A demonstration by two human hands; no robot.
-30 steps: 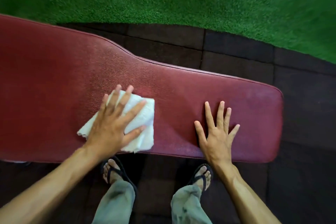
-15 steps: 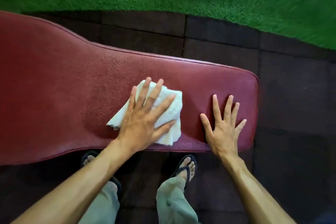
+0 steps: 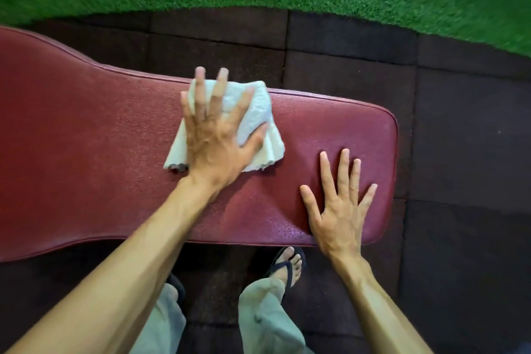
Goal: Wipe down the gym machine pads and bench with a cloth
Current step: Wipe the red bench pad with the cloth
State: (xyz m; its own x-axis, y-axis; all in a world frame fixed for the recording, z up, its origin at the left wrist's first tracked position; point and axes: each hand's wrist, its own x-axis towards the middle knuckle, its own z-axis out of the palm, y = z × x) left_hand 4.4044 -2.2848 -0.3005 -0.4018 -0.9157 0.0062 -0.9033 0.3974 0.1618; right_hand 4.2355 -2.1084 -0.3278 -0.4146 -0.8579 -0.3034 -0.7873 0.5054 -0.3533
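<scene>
White cloth (image 3: pixel 255 112) now at bench (image 3: pixel 86 152) far edge, left hand (image 3: pixel 215 138) spread flat, right hand (image 3: pixel 339 210) splayed

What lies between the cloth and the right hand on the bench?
Only bare maroon bench padding, in the head view. The cloth under the left hand and the right hand stay apart.

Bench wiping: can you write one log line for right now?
left hand: flat on white cloth | right hand: flat on red bench | cloth: far edge
</scene>
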